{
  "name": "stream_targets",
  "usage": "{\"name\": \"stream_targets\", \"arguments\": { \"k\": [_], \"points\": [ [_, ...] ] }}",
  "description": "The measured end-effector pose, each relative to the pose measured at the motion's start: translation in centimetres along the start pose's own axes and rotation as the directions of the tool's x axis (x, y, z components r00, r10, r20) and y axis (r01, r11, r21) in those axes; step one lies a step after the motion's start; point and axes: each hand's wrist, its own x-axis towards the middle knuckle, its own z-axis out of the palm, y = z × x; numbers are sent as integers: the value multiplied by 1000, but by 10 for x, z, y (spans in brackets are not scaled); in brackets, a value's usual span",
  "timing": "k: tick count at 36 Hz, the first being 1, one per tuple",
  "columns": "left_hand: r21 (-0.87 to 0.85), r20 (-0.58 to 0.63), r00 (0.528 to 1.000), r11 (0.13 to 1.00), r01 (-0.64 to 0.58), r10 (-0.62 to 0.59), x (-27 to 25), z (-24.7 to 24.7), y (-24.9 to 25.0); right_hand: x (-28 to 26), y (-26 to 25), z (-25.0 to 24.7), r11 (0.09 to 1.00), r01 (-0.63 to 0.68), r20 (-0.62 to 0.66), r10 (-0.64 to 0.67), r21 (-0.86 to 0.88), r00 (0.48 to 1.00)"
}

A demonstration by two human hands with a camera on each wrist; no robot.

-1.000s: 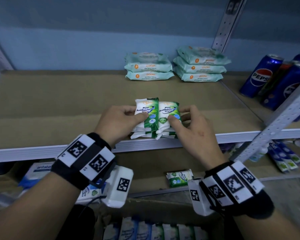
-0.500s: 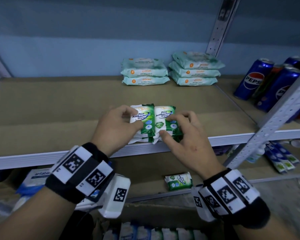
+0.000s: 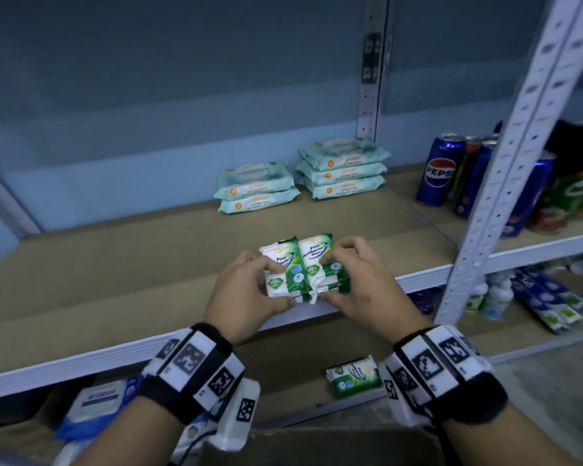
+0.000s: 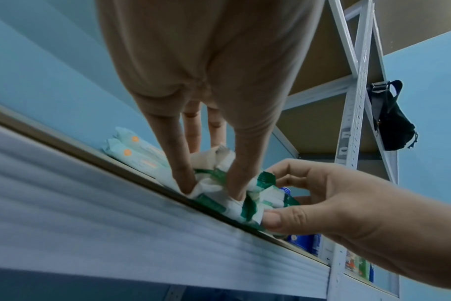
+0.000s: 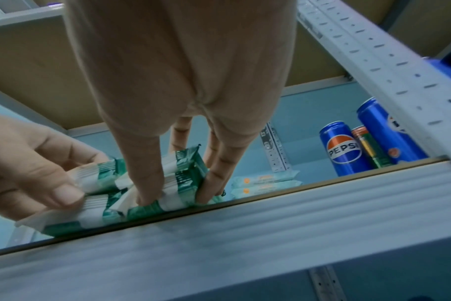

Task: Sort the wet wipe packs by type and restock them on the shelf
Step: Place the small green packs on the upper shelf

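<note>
Two small stacks of white-and-green pine wipe packs (image 3: 298, 264) sit side by side at the shelf's front edge (image 3: 418, 280). My left hand (image 3: 249, 287) grips the left stack (image 5: 95, 179) with thumb at the near end and fingers on top. My right hand (image 3: 357, 284) grips the right stack (image 5: 178, 183) the same way. In the left wrist view the left fingers (image 4: 183, 179) pinch crumpled pack ends (image 4: 211, 187). Two piles of pale teal wipe packs (image 3: 256, 188) (image 3: 344, 166) lie at the back of the shelf.
Pepsi cans (image 3: 440, 169) and green cans stand to the right behind a white slotted upright (image 3: 505, 163). A lone green wipe pack (image 3: 354, 376) lies on the lower shelf. A blue-and-white pack (image 3: 98, 398) lies lower left. More packs lie on the lower right shelf (image 3: 549, 301).
Both hands have closed tighter round the two stacks, thumbs now at the near ends. The stacks stay near the front edge; the camera view has shifted.
</note>
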Motion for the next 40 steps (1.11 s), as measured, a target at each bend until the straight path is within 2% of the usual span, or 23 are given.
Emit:
{"name": "stream_targets", "arguments": {
  "k": [12, 18, 21, 27, 33, 40],
  "points": [
    [93, 57, 998, 996, 2, -8, 40, 51, 46, -3, 33, -39, 983, -171, -54, 168, -73, 984],
    [195, 79, 996, 980, 26, -42, 59, 62, 63, 9, 37, -43, 940, -249, -111, 228, -234, 967],
    [173, 122, 987, 981, 83, -105, 72, 61, 68, 19, 36, -46, 902, -247, -98, 227, -353, 969],
    [170, 161, 978, 980, 108, -136, 99, 71, 71, 46, 44, -55, 839, -241, -23, 263, -488, 964],
    [168, 160, 979, 981, 100, -127, 124, 82, 72, 75, 54, -62, 808, -275, 35, 341, -521, 939],
    [226, 177, 982, 974, 26, -67, 156, 89, 72, 105, 70, -64, 774, -239, 50, 329, -586, 943]
  ]
}}
